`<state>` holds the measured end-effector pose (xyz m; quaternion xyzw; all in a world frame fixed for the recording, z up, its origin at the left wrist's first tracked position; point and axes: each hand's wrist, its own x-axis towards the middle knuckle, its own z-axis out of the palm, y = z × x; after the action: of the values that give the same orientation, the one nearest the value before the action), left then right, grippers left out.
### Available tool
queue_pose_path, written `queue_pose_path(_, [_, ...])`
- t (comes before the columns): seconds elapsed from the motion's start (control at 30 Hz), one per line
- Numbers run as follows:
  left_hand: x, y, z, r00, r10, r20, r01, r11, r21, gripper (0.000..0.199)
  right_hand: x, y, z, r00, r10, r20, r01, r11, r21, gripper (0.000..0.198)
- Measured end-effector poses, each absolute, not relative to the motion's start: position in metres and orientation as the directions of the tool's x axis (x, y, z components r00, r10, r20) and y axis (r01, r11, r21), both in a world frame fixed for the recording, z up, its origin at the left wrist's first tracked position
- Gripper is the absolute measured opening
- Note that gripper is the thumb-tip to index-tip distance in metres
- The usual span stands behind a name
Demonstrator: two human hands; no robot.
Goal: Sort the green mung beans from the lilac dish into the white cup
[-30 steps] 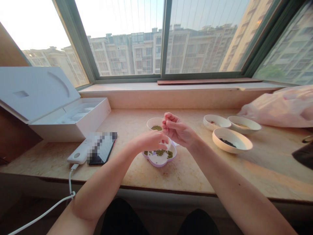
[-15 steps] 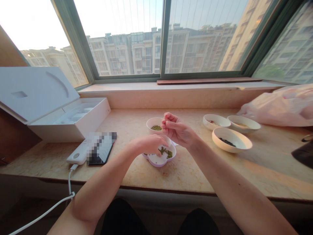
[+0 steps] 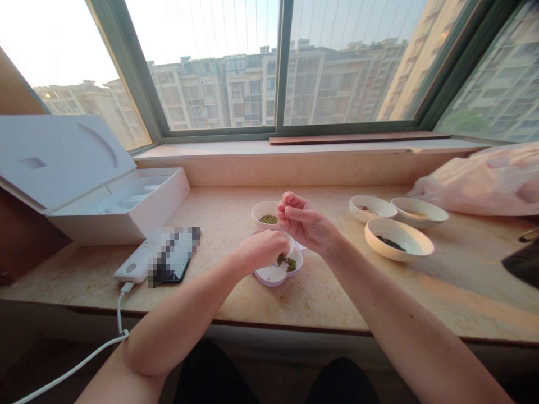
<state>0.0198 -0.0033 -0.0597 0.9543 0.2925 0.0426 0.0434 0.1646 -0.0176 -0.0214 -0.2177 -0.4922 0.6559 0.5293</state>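
Observation:
My left hand (image 3: 266, 248) is over a pale lilac-and-white dish with a scalloped rim (image 3: 273, 282), its fingers curled downward and their tips hidden. Small green beans (image 3: 291, 264), which look like mung beans, lie in the dish close to those fingers. Just above and to the right, my right hand (image 3: 304, 222) is raised with thumb and fingertips drawn together; anything between them is too small to make out. Behind both hands stands a white bowl (image 3: 257, 213) of green beans (image 3: 268, 219), partly covered by my right hand.
On the right are two white bowls (image 3: 357, 209) (image 3: 440, 216) and a nearer bowl (image 3: 408, 255) with dark contents. A plastic bag (image 3: 484, 182) lies behind them. To the left are an open white box (image 3: 158, 199), a cabled power bank (image 3: 133, 268) and a phone (image 3: 179, 269).
My left hand has lifted slightly, and its fingers have drawn in from the dish's middle. More of the dish's front shows. My right hand has stayed nearly still.

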Motion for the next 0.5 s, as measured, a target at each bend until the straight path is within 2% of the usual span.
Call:
queue_pose_path(0.17, [0.021,-0.002,-0.066,0.822,0.557,0.114,0.546,-0.830,0.117,0.026,0.162,-0.011,-0.024,-0.308,0.928,0.208,-0.501,0.028,-0.865,0.032])
queue_pose_path(0.33, [0.021,0.002,-0.067,0.828,0.548,0.118,0.531,-0.834,0.148,0.026,0.158,0.000,-0.033,-0.183,0.963,0.199,-0.403,0.111,-0.908,0.032])
queue_pose_path(0.5, [0.018,0.006,-0.060,0.818,0.557,0.141,0.528,-0.826,0.197,0.025,0.159,0.010,-0.045,-0.090,0.963,0.255,-0.299,0.218,-0.929,0.029])
